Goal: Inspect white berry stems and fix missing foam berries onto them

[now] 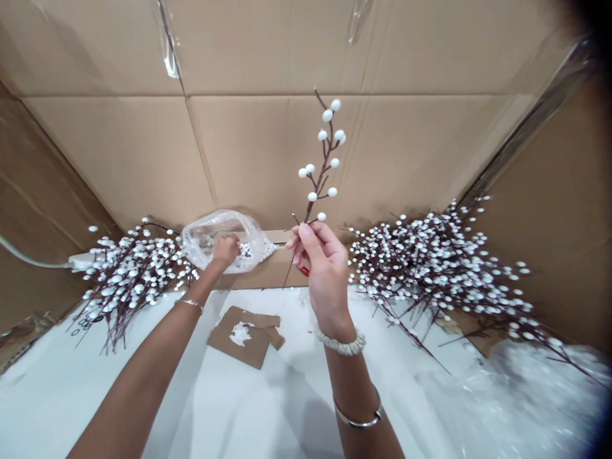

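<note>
My right hand (326, 274) pinches the lower stem of an artificial berry branch (319, 172), held upright before the cardboard wall. White berries sit along its brown twigs, and a few twig ends are bare. My left hand (225, 250) reaches into a clear plastic bag (205, 233) at the back of the table. Its fingers are curled, and what they hold, if anything, cannot be made out. Loose white berries (246, 249) lie in the bag beside that hand. Something small and red (304, 271) shows just behind my right hand, partly hidden.
Piles of white-berried branches lie at left (136, 268) and right (430, 261). A torn cardboard piece (239, 341) with white residue rests on the white table (191, 408). Crumpled clear plastic (535, 395) lies at front right. Cardboard walls (287, 51) stand behind and at both sides.
</note>
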Motion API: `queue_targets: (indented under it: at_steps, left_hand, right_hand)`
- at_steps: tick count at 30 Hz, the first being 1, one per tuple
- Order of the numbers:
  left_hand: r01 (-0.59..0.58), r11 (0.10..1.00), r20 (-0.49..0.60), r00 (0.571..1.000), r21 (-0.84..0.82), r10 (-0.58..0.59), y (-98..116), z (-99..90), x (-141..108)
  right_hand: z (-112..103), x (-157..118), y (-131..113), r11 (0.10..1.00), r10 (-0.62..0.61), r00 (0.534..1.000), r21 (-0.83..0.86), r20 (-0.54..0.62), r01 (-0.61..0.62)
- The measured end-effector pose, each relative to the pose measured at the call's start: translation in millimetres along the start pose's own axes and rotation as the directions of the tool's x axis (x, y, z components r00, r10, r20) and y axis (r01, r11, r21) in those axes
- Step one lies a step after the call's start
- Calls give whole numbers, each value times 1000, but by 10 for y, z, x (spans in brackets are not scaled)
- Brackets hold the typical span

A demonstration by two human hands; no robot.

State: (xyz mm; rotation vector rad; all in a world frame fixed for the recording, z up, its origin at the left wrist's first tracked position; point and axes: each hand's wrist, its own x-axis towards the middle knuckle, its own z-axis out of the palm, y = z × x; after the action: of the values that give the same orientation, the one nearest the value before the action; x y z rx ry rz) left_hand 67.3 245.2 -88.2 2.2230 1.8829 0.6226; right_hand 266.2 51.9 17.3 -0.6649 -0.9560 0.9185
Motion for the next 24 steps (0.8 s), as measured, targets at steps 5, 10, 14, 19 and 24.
queue_targets:
  at_steps: [5, 10, 14, 19, 24]
  left_hand:
    - [-30, 906, -111, 994, -422, -18, 201, -495, -538]
    - [-108, 476, -118, 993, -873, 10, 681, -899, -1342]
    - [-163, 361, -156, 987, -918, 48, 930, -1040, -1616]
    - [-168, 154, -170, 985, -974, 0, 951, -1048, -1597]
    - [-120, -123, -107, 988, -985, -110, 963, -1076, -1565]
  right_hand:
    - [59, 12, 113, 998, 60, 998, 18, 36, -61]
    - [247, -60, 233, 943, 196, 954, 224, 228, -247]
    - [371, -143, 267, 922, 167, 952, 303, 255, -243]
    - [433, -198, 277, 889, 133, 951, 390, 279, -239]
    - [481, -235, 293, 873, 140, 944, 414, 299, -260]
